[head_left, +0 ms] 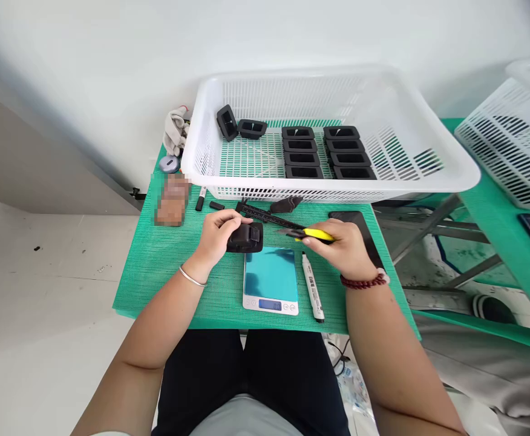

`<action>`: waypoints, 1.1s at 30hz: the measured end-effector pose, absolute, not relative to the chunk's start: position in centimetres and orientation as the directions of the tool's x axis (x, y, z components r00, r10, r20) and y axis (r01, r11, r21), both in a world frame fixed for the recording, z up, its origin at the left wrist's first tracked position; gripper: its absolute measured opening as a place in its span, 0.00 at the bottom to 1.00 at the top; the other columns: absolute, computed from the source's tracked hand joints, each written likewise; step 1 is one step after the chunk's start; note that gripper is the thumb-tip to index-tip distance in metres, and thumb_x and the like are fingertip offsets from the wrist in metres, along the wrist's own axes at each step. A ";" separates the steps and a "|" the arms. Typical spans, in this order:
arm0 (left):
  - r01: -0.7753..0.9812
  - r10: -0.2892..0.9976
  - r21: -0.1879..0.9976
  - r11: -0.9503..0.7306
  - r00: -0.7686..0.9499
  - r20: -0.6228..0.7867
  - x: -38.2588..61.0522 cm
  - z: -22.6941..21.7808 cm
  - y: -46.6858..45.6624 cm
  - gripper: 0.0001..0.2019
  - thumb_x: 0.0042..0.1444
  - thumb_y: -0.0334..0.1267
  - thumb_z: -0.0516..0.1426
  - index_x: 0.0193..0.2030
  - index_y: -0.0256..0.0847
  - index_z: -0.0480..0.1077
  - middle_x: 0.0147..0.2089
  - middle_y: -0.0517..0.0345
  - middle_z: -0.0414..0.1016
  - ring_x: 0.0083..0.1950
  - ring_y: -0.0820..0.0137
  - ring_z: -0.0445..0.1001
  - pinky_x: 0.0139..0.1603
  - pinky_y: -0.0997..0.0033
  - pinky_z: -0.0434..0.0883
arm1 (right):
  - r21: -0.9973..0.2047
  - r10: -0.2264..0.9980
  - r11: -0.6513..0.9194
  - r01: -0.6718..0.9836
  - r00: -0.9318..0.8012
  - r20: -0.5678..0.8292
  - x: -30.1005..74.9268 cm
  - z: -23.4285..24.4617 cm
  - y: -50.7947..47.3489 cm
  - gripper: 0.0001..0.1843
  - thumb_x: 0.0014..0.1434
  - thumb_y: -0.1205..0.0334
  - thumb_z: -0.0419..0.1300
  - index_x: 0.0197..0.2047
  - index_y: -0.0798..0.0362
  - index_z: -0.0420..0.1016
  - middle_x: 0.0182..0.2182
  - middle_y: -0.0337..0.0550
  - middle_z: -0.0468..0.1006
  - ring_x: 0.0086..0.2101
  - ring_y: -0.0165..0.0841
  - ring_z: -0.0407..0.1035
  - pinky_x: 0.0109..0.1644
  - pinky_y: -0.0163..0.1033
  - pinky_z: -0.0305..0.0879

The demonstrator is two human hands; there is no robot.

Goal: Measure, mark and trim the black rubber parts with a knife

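My left hand [217, 233] is closed around a black plastic part [245, 238], holding it just above the far edge of a small digital scale [270, 280]. My right hand [344, 245] grips a yellow utility knife [313, 234] whose blade points left toward the part. A white marker [313, 286] lies on the green mat beside the scale, under my right wrist. A black caliper [265, 215] lies on the mat just beyond my hands.
A white plastic basket [328, 181] at the back holds several black parts [326, 154], some in rows. A phone [353, 221] lies by my right hand. A black pen [200, 198], rag [175, 130] and second basket [512, 130] sit around the green table [156, 266].
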State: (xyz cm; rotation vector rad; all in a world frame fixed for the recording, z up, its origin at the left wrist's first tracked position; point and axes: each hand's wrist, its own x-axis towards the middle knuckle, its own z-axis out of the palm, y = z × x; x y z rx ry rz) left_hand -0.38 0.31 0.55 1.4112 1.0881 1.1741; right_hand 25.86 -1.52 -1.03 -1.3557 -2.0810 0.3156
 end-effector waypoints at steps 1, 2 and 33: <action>0.049 0.984 0.989 -0.138 0.124 0.131 -0.4 0.6 0.4 0.11 0.51 0.37 0.53 0.24 0.39 0.75 0.28 0.56 0.78 0.29 0.69 0.68 0.28 0.70 0.63 | -0.529 0.880 0.467 0.709 -0.309 0.361 25.8 -1.0 -1.5 0.23 0.58 0.41 0.55 0.30 0.52 0.78 0.23 0.43 0.77 0.24 0.31 0.65 0.29 0.36 0.61; 0.043 0.983 0.988 -0.145 0.117 0.139 -0.4 0.6 0.4 0.11 0.51 0.37 0.53 0.23 0.39 0.75 0.28 0.56 0.78 0.29 0.70 0.68 0.29 0.70 0.62 | -0.533 0.875 0.480 0.697 -0.333 0.352 25.7 -1.1 -1.5 0.23 0.58 0.41 0.56 0.29 0.52 0.78 0.24 0.43 0.78 0.25 0.31 0.66 0.29 0.36 0.61; 0.105 0.988 0.987 -0.119 0.107 0.108 -0.1 0.4 0.5 0.10 0.51 0.36 0.53 0.22 0.40 0.71 0.27 0.56 0.77 0.31 0.67 0.72 0.30 0.69 0.65 | -0.365 0.890 0.381 0.849 -0.230 0.394 25.7 -1.4 -1.6 0.27 0.57 0.37 0.54 0.29 0.52 0.79 0.17 0.43 0.72 0.21 0.32 0.60 0.26 0.37 0.53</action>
